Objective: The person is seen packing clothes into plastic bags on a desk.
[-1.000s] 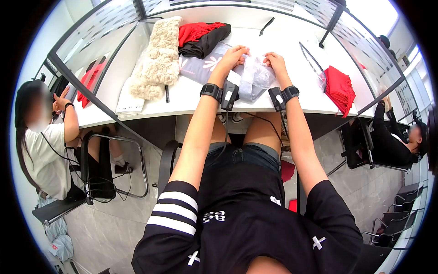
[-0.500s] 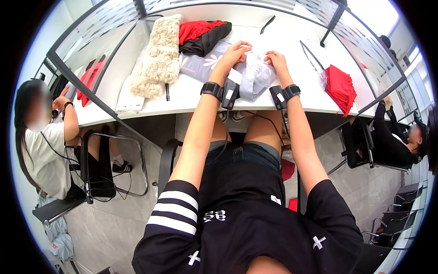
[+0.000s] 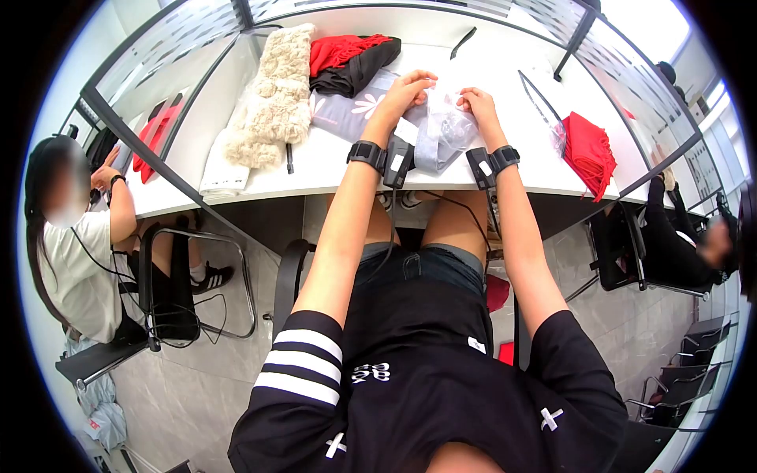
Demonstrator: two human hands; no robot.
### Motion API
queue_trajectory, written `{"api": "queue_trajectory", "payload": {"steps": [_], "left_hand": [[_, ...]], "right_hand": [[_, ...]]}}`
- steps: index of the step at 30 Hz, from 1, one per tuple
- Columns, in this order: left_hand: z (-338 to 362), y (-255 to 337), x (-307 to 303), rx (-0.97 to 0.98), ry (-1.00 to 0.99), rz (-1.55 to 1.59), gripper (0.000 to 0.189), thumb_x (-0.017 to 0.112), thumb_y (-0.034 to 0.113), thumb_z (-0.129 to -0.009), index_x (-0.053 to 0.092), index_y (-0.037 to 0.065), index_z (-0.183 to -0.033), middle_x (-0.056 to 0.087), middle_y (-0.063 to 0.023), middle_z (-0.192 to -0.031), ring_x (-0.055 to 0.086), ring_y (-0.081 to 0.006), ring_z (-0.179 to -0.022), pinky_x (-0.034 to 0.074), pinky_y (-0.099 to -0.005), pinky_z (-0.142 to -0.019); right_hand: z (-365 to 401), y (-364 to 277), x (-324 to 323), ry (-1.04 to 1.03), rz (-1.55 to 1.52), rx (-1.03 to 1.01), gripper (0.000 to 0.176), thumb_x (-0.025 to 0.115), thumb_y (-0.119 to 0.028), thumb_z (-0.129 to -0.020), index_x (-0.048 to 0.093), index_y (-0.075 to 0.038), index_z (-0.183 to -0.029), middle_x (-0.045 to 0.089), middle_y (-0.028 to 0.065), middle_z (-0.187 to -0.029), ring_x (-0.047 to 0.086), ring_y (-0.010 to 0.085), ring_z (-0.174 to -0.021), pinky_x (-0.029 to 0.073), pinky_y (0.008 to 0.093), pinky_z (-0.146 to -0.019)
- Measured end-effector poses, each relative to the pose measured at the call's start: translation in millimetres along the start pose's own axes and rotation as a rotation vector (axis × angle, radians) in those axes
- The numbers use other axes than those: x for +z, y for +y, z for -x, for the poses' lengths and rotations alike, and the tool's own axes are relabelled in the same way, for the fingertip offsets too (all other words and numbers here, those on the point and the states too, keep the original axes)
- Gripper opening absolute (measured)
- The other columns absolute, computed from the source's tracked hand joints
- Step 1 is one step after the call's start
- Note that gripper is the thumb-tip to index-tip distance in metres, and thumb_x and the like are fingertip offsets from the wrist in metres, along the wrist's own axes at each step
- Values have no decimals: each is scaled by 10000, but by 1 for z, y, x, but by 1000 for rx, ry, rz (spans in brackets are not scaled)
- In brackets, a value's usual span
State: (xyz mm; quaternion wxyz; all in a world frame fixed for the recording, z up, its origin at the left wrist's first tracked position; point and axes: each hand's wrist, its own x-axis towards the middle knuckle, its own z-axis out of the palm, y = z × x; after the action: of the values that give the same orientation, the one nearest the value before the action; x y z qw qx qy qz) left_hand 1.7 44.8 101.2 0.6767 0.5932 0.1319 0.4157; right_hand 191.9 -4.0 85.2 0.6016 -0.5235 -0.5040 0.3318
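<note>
A clear plastic bag (image 3: 451, 126) lies crumpled over pale grey material at the desk's near middle. Its upper edge is between my two hands. My left hand (image 3: 410, 91) pinches the bag at its left side, fingers curled and thumb close to the fingertips. On the other side, my right hand (image 3: 478, 102) grips the bag's right edge between thumb and fingers. Under and left of the bag lies a grey-lilac folded fabric (image 3: 339, 114) with a white flower print. What lies inside the bag is hard to make out.
Cream fluffy fabric (image 3: 276, 94) lies left, beside a red and black fringed bundle (image 3: 351, 63). A red fringed cloth (image 3: 587, 150) sits right. Partition frames (image 3: 150, 138) border the white desk (image 3: 520, 158). Other people sit left (image 3: 79, 244) and right (image 3: 686, 244).
My hands and the bag stay almost in place, with the plastic shifting slightly between my fingers. The person on the left has moved a foot a little.
</note>
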Motion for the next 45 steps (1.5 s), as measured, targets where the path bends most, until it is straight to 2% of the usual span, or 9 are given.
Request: {"api": "queue_trajectory", "payload": {"steps": [12,14,23,32,37,45], "left_hand": [[5,5,4,-15,33,-66,171,540,102,-768,553,35,-924,441,57,-606,387,-11,-504,304,-132,-453],[6,6,6,-6,66,-109,166,539,127,-741,574,43,-880,417,51,-556,370,-33,-498,284,-153,-467],[5,3,2,-34,80,-126,169,523,138,-728,589,75,-871,438,44,-555,377,-35,-503,294,-155,-469],[11,8,5,7,-18,-34,237,560,88,-730,574,27,-958,491,48,-648,359,-23,-516,305,-148,-478],[20,20,13,-3,-15,-111,236,599,84,-717,593,28,-947,528,43,-706,367,-20,-531,335,-141,-509],[19,18,12,-8,14,-122,244,591,108,-708,596,29,-938,564,31,-718,355,-15,-510,293,-142,-465]], "right_hand": [[1,1,-2,1,8,-2,185,429,-67,-755,577,21,-823,579,64,-639,466,59,-523,380,167,-512],[2,-1,-1,-7,6,-1,186,428,-65,-754,578,22,-821,578,63,-638,466,59,-523,379,166,-511],[2,-1,1,-7,23,-5,182,430,-52,-743,580,22,-816,570,56,-625,446,57,-512,358,168,-489],[-2,4,-1,14,67,-10,168,440,-36,-746,556,46,-835,548,47,-614,437,57,-515,352,156,-490],[-2,5,-2,3,28,-14,166,443,-47,-740,569,29,-813,562,48,-609,444,56,-500,357,167,-482],[1,2,0,14,10,-4,163,443,-45,-741,572,29,-807,560,48,-609,443,58,-497,358,167,-481]]}}
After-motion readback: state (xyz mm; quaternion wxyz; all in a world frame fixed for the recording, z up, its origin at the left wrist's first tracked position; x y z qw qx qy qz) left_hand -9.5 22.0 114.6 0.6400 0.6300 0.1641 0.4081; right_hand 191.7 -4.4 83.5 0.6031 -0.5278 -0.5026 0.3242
